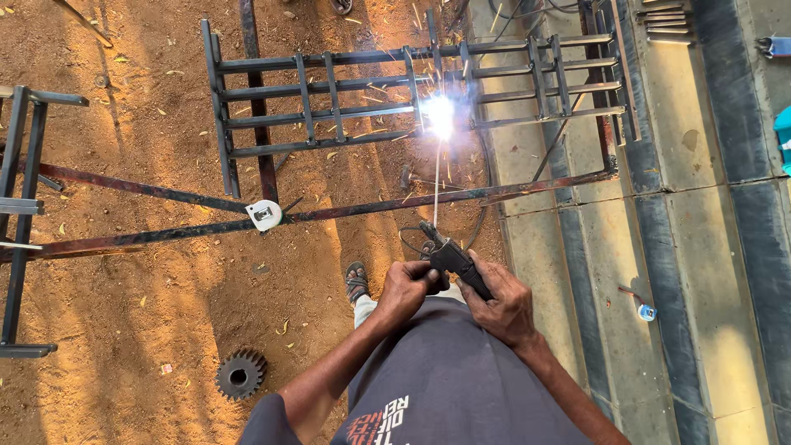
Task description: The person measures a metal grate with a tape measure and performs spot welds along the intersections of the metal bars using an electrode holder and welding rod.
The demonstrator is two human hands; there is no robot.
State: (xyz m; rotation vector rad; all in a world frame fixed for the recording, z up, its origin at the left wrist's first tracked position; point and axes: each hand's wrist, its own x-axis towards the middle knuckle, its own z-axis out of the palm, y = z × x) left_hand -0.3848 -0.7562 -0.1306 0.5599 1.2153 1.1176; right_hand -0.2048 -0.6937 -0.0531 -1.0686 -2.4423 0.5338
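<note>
The electrode holder [456, 262], a dark clamp, sat just below the centre of the frame, held in both hands above the person's dark shirt. The right hand [504, 306] had its grip closed around the holder's handle, while the left hand [405, 290] was closed on the holder's near side, steadying it. A thin welding rod [436, 188] ran straight up from the holder to a white-hot arc [440, 114] in the upper middle of the frame, where it met the metal grille frame [329, 99] lying flat on the sandy ground [148, 280]. Two long rusty bars [165, 235] crossed beneath the grille from the left edge toward the right. A small round white tape measure case [264, 214] rested on one bar, left of centre. A dark toothed gear [241, 374] lay on the dirt at lower left. On the grey concrete steps [700, 247] at lower right sat a small blue and white object [647, 312], too small to tell apart. A sandalled foot [356, 282] showed just left of the hands.
</note>
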